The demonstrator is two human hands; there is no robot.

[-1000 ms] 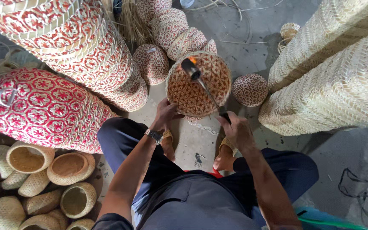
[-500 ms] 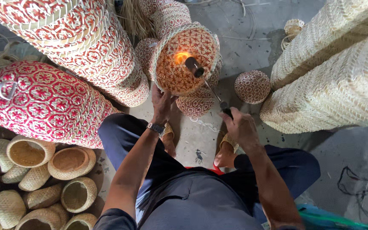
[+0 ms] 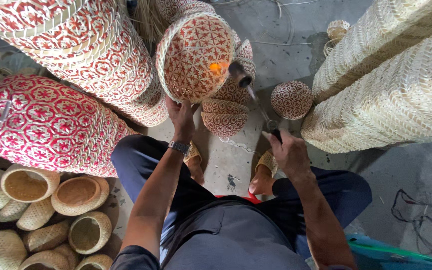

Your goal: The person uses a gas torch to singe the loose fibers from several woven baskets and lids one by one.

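My left hand (image 3: 182, 114) holds up a round woven basket (image 3: 195, 57) with a red star pattern, gripping its lower rim; its outer side faces me. My right hand (image 3: 288, 152) is shut on the handle of a gas torch (image 3: 248, 87), whose nozzle points at the basket. An orange flame (image 3: 216, 66) touches the basket's surface near its right side. A wristwatch (image 3: 179, 147) sits on my left wrist. I am seated, with my feet in sandals on the concrete floor (image 3: 236, 160).
Stacks of large red-patterned baskets (image 3: 76, 45) lie at the left. Pale woven columns (image 3: 396, 80) stand at the right. Several small plain baskets (image 3: 51, 210) crowd the lower left. Small red-patterned baskets (image 3: 291, 99) rest on the floor ahead. A black cord (image 3: 416, 215) lies at right.
My left hand has raised the basket and turned it, so its open inside no longer faces me and the patterned outside does. The torch flame stays on it.
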